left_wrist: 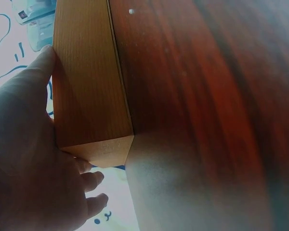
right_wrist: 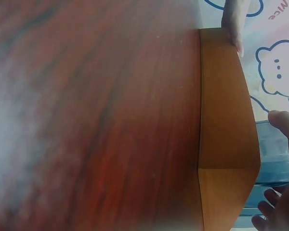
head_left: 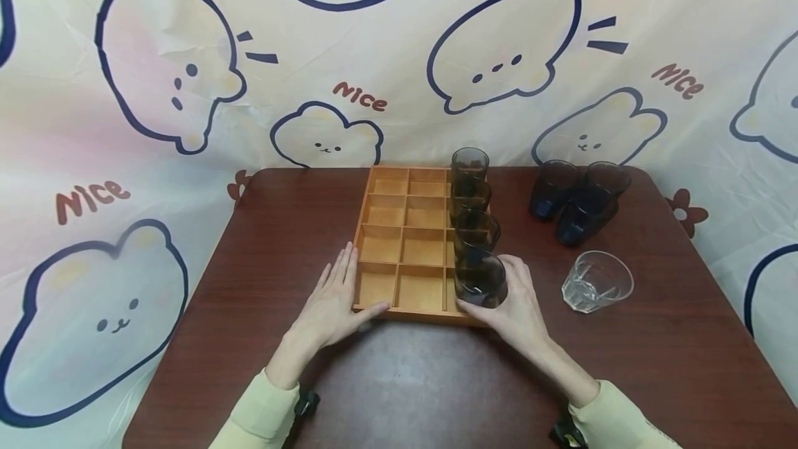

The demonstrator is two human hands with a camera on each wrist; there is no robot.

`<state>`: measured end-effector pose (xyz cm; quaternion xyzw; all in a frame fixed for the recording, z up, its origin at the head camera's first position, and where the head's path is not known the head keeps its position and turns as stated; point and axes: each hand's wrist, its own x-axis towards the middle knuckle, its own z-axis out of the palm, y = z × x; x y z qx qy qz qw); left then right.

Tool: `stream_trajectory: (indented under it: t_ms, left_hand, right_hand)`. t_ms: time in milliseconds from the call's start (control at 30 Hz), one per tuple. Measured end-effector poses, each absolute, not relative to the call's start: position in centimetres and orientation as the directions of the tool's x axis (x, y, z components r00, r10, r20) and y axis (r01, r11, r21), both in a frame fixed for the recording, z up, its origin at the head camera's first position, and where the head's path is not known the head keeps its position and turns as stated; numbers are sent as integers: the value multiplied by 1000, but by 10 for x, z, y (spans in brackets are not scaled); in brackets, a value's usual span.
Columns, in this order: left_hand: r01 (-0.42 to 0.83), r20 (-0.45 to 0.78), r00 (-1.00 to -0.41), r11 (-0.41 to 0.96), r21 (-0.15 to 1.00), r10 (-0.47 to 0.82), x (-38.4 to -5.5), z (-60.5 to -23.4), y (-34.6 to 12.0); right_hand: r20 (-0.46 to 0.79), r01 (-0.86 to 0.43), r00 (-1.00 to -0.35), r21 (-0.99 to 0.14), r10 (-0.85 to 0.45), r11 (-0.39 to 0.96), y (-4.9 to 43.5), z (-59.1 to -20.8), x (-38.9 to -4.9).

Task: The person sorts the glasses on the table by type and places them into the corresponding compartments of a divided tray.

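A wooden divided box (head_left: 427, 289) lies on the table, split into square compartments. A row of several dark tinted glasses (head_left: 476, 226) stands in its right-hand column, from back to front. My right hand (head_left: 520, 303) grips the nearest dark glass (head_left: 480, 276) at the box's front right corner, thumb on the near side and fingers around the right side. At the front left corner, my left hand (head_left: 333, 303) rests against the box with fingers straight along its left side and thumb at the front edge. In the left wrist view the box's wooden wall (left_wrist: 89, 82) touches that hand.
To the right, a clear faceted glass (head_left: 597, 283) stands on the brown table (head_left: 399, 386). Behind it is a cluster of dark glasses (head_left: 582, 217) close together. A patterned cloth (head_left: 399, 40) hangs behind the table's back edge.
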<state>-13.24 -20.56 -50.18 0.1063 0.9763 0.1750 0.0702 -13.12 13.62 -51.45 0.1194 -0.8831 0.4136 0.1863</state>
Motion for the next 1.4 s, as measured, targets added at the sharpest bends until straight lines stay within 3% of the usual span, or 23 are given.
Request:
stream_trajectory:
  t_ms: [367, 733, 900, 1033, 1233, 1400]
  left_hand:
    - [201, -70, -968, 913, 355, 241, -132, -504, -207]
    - [201, -75, -967, 913, 355, 242, -133, -503, -205]
    - [190, -88, -968, 913, 360, 236, -133, -503, -205]
    - [178, -93, -970, 914, 364, 226, -133, -503, -206]
    - [177, -89, -970, 913, 367, 224, -133, -503, -205]
    - [195, -75, -969, 913, 359, 236, -133, -502, -205]
  right_hand:
    - [471, -411, -875, -601, -112, 686, 142, -517, -131]
    - [531, -456, -810, -300, -251, 838, 159, -502, -116]
    - [531, -471, -800, -267, -280, 841, 168, -489, -114]
    - [556, -520, -764, -234, -325, 822, 181, -478, -122]
    - [677, -557, -649, -111, -347, 823, 210, -460, -143]
    - [681, -493, -677, -138, -279, 859, 238, -447, -158]
